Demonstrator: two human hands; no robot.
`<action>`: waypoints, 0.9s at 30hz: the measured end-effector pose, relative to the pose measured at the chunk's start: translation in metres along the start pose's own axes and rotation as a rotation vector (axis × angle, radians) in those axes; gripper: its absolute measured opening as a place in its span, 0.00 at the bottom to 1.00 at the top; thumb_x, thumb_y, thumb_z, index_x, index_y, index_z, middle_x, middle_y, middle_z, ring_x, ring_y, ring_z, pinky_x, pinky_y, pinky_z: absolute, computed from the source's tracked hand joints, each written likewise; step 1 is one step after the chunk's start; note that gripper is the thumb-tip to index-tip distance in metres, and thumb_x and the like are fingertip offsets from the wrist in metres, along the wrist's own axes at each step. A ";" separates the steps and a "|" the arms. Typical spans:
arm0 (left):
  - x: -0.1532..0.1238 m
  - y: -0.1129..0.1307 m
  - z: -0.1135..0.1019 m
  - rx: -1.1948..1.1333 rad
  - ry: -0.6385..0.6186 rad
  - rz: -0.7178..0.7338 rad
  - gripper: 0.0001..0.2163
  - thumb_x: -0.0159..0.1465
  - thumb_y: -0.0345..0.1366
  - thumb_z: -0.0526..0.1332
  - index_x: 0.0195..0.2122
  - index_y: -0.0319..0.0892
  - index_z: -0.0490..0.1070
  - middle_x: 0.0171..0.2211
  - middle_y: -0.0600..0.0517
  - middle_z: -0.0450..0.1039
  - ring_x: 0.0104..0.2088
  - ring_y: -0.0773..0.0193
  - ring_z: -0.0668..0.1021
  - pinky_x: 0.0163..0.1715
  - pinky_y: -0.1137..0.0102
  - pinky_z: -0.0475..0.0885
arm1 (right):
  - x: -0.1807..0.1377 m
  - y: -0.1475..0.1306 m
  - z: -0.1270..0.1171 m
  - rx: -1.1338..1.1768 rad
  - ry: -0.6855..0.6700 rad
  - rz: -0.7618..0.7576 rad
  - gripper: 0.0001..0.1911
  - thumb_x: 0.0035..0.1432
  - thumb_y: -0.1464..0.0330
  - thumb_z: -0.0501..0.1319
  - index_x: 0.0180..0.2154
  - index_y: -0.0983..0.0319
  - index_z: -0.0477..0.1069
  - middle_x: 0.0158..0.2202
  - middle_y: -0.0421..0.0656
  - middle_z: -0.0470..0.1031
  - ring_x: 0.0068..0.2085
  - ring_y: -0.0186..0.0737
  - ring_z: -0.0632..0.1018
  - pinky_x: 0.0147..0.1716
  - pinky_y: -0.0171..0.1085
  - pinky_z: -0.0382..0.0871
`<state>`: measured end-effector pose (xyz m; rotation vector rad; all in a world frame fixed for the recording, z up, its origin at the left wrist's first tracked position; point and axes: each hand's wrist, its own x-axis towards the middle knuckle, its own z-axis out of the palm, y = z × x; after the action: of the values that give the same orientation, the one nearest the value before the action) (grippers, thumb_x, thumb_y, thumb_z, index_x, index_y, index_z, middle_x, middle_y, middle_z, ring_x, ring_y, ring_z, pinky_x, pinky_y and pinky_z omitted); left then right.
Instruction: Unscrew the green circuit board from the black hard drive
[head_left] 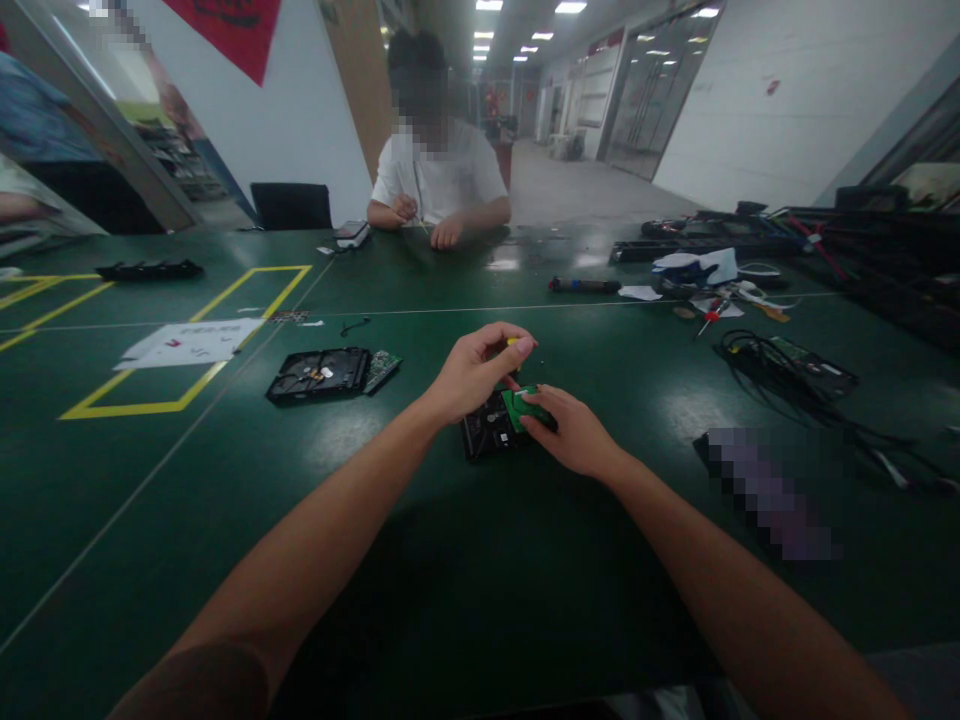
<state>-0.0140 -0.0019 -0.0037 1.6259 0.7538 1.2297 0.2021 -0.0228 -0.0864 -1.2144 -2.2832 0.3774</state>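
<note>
A black hard drive (487, 432) lies on the green table in front of me, with a green circuit board (516, 408) on its right part. My left hand (484, 370) is closed above the drive's far edge around a small screwdriver (513, 343); only a bit of its yellow handle shows, and its tip is hidden. From the right, my right hand (566, 425) has its thumb and fingers bent onto the circuit board, gripping its right side. The fingers cover much of the board.
Left of my hands lie another opened drive (321, 375) and a loose circuit board (382, 370). White paper (191, 343) lies beyond. To the right are black cables (772, 385), a red screwdriver (711, 318) and a blurred dark object (765, 490). Across the table sits a person (442, 180).
</note>
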 end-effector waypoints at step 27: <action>0.001 -0.002 0.000 -0.017 0.015 0.010 0.15 0.68 0.43 0.69 0.51 0.43 0.70 0.35 0.51 0.74 0.37 0.63 0.80 0.25 0.76 0.77 | 0.001 -0.002 -0.001 0.004 -0.027 0.029 0.21 0.69 0.59 0.64 0.59 0.59 0.76 0.64 0.55 0.76 0.67 0.57 0.75 0.67 0.58 0.68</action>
<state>-0.0134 -0.0006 -0.0049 1.6102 0.7432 1.2533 0.2012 -0.0230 -0.0841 -1.2485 -2.2887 0.4117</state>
